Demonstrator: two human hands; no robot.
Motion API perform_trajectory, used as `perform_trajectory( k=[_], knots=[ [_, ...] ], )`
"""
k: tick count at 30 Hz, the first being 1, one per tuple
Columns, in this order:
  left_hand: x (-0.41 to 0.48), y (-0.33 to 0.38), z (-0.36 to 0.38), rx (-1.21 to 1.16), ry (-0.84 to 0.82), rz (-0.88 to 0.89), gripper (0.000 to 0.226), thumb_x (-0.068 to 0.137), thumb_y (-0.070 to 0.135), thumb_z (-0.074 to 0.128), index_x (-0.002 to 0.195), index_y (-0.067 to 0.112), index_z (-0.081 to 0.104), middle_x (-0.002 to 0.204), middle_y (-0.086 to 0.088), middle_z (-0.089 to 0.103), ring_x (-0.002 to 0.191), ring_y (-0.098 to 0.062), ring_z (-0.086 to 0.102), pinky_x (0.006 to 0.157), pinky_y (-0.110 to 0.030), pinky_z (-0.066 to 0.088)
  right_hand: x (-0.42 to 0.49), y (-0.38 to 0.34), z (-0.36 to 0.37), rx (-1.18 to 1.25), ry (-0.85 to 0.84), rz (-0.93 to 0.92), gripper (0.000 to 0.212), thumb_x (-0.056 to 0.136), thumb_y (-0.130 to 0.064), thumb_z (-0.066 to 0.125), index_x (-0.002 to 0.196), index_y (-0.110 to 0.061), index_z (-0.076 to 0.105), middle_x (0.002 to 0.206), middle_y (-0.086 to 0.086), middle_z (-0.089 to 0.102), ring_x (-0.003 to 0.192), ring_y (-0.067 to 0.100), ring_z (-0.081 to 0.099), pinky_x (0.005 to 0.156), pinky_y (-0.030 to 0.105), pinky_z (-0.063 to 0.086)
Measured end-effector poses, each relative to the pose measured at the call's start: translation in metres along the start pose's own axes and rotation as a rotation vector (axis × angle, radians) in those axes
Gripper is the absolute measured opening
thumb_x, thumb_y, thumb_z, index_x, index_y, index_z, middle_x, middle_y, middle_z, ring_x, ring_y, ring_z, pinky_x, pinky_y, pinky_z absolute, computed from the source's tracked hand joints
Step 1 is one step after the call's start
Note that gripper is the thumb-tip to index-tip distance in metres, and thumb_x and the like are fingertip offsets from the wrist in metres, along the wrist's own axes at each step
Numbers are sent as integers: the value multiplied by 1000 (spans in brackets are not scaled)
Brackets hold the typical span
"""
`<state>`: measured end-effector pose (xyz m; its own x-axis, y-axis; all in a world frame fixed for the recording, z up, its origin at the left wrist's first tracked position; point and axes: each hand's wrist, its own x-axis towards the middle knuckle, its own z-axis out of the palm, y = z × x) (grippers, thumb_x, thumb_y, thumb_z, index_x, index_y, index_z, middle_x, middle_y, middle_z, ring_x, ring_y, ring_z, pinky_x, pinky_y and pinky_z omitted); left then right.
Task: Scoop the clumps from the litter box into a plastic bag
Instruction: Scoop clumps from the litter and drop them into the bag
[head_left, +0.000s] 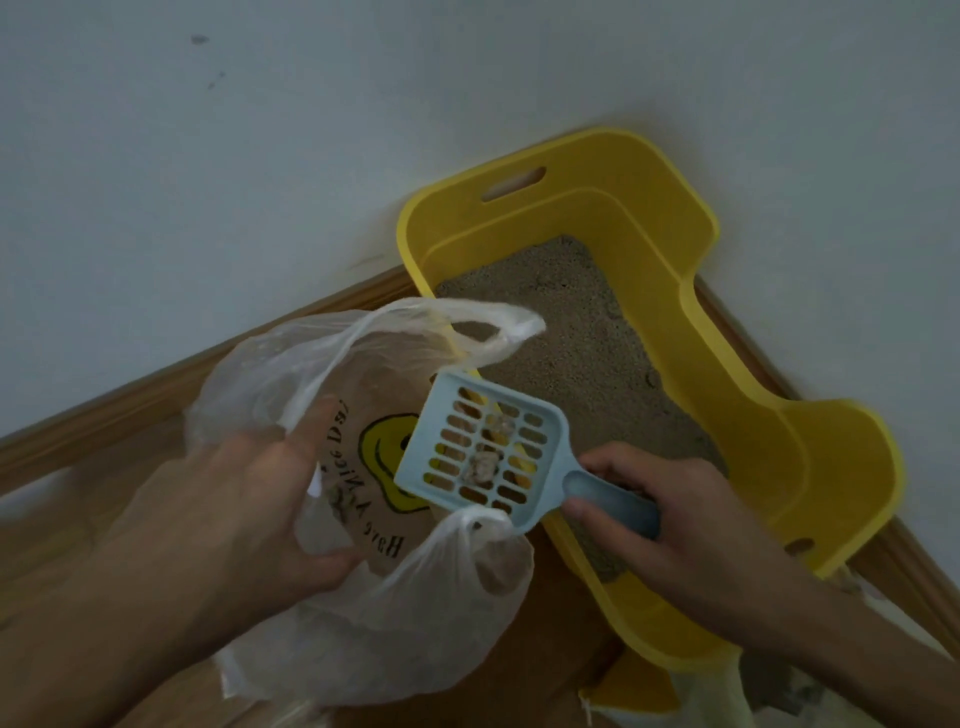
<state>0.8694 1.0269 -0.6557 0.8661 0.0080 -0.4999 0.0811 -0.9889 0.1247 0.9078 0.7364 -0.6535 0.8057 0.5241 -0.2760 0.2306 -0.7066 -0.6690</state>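
Gripping the blue scoop (483, 452) by its handle with curled fingers, the right hand (660, 514) holds it over the open plastic bag (363, 623); two pale clumps (483, 465) sit on its slots. The left hand (244, 514) pinches the bag's rim. Just beside it, the yellow litter box (810, 452) holds sandy litter (571, 332).

There is one yellow litter box (831, 467) at the right of the frame. Two handle slots (514, 183) show in its rim, one at the top and one at the lower right. One clear plastic bag (363, 639) is at the lower left, and it has two loop handles (498, 332). One blue scoop (483, 457) is in the centre, with two small clumps (480, 467) on it. Two hands are visible, one left hand (234, 509) and one right hand (649, 514).
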Motion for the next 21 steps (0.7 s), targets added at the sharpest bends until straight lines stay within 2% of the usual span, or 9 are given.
perform_trajectory(
  k=[3, 6, 9, 11, 12, 14, 16, 18, 21],
  knots=[
    [-5, -2, -2, -64, 14, 11, 111, 50, 82, 57, 129, 49, -14, 77, 14, 48, 71, -12, 50, 62, -33, 52, 11, -10, 2, -216, -24, -63, 22, 91, -50, 51, 105, -36, 61, 74, -13, 64, 61, 8, 57, 46, 18, 40],
    [-8, 0, -2, -44, 28, 6, 114, 53, 81, 59, 132, 48, -16, 84, 13, 50, 80, -15, 58, 66, -33, 53, 24, -26, 4, -388, -34, -161, 24, 93, -46, 53, 109, -30, 62, 77, -10, 65, 56, 8, 52, 45, 16, 29],
    [-9, 3, -4, 4, 22, 1, 119, 59, 82, 56, 140, 41, -21, 95, 14, 53, 90, -12, 56, 70, -29, 50, 36, -40, 11, -531, -43, -232, 28, 94, -46, 50, 112, -25, 58, 87, -4, 66, 69, 19, 61, 49, 25, 32],
    [-10, 5, -7, 37, 1, -12, 120, 62, 82, 53, 139, 38, -27, 98, 13, 53, 91, -12, 54, 72, -28, 48, 41, -43, 18, -676, -22, -284, 26, 84, -41, 67, 100, -21, 64, 73, -3, 66, 52, 19, 56, 43, 22, 27],
    [-10, 6, -9, 51, -11, -19, 119, 64, 82, 53, 139, 38, -29, 101, 13, 52, 95, -13, 54, 74, -29, 48, 42, -45, 21, -721, 3, -287, 28, 73, -38, 78, 92, -20, 67, 63, -3, 62, 41, 17, 45, 40, 18, 18],
    [-12, 10, -12, 78, -35, -25, 113, 67, 79, 53, 136, 38, -28, 104, 13, 50, 99, -14, 53, 77, -29, 48, 43, -47, 27, -781, 44, -274, 38, 56, -30, 89, 85, -16, 70, 55, 0, 55, 38, 16, 27, 42, 16, 9],
    [-14, 12, -15, 87, -49, -22, 105, 70, 76, 53, 135, 38, -21, 103, 12, 48, 95, -13, 50, 73, -28, 43, 41, -47, 31, -820, 89, -251, 40, 53, -26, 91, 85, -13, 72, 56, 2, 55, 33, 18, 34, 43, 19, 16],
    [-16, 13, -16, 84, -57, -23, 100, 72, 75, 53, 138, 37, -11, 106, 14, 49, 94, -13, 49, 70, -27, 39, 37, -47, 30, -844, 136, -228, 37, 59, -25, 89, 88, -12, 72, 59, 4, 57, 34, 20, 44, 43, 21, 21],
    [-17, 15, -18, 90, -65, -26, 100, 73, 74, 54, 141, 38, -9, 100, 14, 45, 82, -11, 37, 67, -25, 34, 34, -47, 27, -853, 154, -194, 34, 66, -22, 86, 93, -10, 72, 63, 6, 60, 35, 21, 48, 42, 21, 24]
  ],
)
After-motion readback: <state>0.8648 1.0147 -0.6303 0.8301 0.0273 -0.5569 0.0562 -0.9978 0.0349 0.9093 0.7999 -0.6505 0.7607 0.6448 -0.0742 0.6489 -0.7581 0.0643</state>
